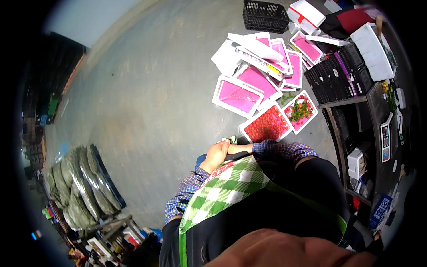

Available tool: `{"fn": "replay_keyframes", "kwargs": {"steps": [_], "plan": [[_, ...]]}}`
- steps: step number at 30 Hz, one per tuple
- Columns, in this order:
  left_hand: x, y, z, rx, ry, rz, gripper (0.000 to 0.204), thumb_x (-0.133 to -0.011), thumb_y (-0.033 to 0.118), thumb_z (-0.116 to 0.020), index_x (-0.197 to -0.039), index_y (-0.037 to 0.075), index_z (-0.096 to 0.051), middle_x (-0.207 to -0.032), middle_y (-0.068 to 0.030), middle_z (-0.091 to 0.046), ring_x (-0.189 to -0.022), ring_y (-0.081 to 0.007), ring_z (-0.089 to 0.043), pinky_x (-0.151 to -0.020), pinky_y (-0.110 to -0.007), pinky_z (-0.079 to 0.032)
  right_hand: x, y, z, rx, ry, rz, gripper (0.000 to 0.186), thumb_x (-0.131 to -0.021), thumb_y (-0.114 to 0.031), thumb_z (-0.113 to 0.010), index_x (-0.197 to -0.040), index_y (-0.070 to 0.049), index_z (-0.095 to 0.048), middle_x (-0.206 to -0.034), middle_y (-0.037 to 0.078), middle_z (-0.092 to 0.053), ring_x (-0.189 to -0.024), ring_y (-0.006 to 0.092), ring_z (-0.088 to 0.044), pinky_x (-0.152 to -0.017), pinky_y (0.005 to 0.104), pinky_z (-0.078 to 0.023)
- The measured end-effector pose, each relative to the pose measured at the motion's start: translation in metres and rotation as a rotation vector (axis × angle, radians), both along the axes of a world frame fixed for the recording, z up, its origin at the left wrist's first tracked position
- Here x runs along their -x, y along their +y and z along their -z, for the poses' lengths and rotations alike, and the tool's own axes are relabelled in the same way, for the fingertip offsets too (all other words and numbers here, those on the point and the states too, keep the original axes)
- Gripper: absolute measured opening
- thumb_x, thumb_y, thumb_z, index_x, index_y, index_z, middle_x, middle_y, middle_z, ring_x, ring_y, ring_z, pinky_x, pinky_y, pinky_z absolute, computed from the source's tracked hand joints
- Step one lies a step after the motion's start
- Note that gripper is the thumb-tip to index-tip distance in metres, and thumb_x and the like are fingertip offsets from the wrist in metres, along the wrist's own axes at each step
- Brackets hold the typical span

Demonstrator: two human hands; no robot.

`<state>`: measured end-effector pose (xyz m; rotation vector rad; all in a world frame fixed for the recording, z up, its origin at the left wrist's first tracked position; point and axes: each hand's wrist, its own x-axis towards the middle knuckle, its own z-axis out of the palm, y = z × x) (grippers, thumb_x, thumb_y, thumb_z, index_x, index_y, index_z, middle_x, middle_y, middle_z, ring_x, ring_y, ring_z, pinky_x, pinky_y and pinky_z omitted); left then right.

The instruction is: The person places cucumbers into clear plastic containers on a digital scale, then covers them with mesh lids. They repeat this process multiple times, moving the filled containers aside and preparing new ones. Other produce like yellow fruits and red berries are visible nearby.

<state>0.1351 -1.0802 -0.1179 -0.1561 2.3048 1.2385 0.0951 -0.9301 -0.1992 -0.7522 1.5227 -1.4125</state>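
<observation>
Near the centre of the frame, the left hand (216, 155) met the right hand (243, 148) at the green checked apron (231, 189); I could not tell whether their fingers were spread or pressed together. Just beyond, right of centre, lay a white box (257, 115) of red fruit (265, 127). Farther, pink-lined boxes (240, 97) lay heaped; a black crate (266, 18) stood at the top.

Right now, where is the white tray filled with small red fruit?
In the head view, the white tray sits on the floor right of centre, just beyond the right sleeve, with the leaf-topped tray at its right and pink-lined trays behind.
</observation>
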Motion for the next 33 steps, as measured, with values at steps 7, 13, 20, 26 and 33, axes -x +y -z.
{"fn": "replay_keyframes", "kwargs": {"steps": [7, 13, 20, 26, 33], "plan": [[0.127, -0.115, 0.074, -0.114, -0.023, 0.199, 0.054, -0.096, 0.046, -0.038, -0.087, 0.001, -0.066, -0.079, -0.0232, -0.064, -0.079, -0.0384, -0.063, -0.072, -0.041, -0.048, 0.116, -0.067, 0.020, -0.299, 0.031, 0.185, 0.027, -0.084, -0.025, -0.060, -0.079, 0.001, -0.065, -0.074, 0.009, -0.064, -0.071, 0.0150, -0.061, -0.066, 0.0316, -0.046], [0.257, -0.236, 0.063, -0.177, 0.049, 0.137, 0.050, -0.097, 0.042, -0.043, -0.086, -0.002, -0.062, -0.075, -0.0222, -0.062, -0.065, -0.0317, -0.058, -0.067, -0.040, -0.046, 0.189, -0.101, 0.025, -0.472, -0.011, 0.680, 0.031, -0.083, -0.030, -0.061, -0.090, 0.000, -0.066, -0.082, 0.013, -0.067, -0.076, 0.0214, -0.063, -0.072, 0.0328, -0.049], [0.390, -0.284, 0.103, -0.224, 0.203, 0.300, 0.021, -0.093, 0.021, -0.046, -0.102, 0.005, -0.056, -0.099, -0.0242, -0.059, -0.092, -0.0420, -0.056, -0.080, -0.043, -0.046, 0.275, -0.162, 0.020, -0.580, -0.178, 0.656, 0.037, -0.085, -0.033, -0.060, -0.101, 0.000, -0.066, -0.092, 0.012, -0.068, -0.086, 0.0203, -0.063, -0.078, 0.0326, -0.048], [0.529, -0.299, 0.085, -0.202, 0.121, 0.324, 0.031, -0.082, 0.006, -0.042, -0.109, 0.007, -0.057, -0.105, -0.0218, -0.062, -0.097, -0.0382, -0.059, -0.085, -0.043, -0.046, 0.394, -0.180, 0.056, -0.538, -0.025, 0.639, 0.039, -0.083, -0.035, -0.059, -0.101, -0.001, -0.067, -0.093, 0.018, -0.067, -0.086, 0.0275, -0.064, -0.079, 0.0379, -0.049], [0.660, -0.305, 0.080, -0.192, 0.021, 0.470, 0.029, -0.082, 0.016, -0.048, -0.100, -0.002, -0.063, -0.100, -0.0197, -0.063, -0.097, -0.0321, -0.059, -0.087, -0.039, -0.045, 0.537, -0.194, 0.018, -0.540, -0.181, 1.037, 0.030, -0.082, -0.026, -0.063, -0.099, -0.001, -0.066, -0.082, 0.009, -0.067, -0.071, 0.0191, -0.063, -0.064, 0.0340, -0.051]]}}
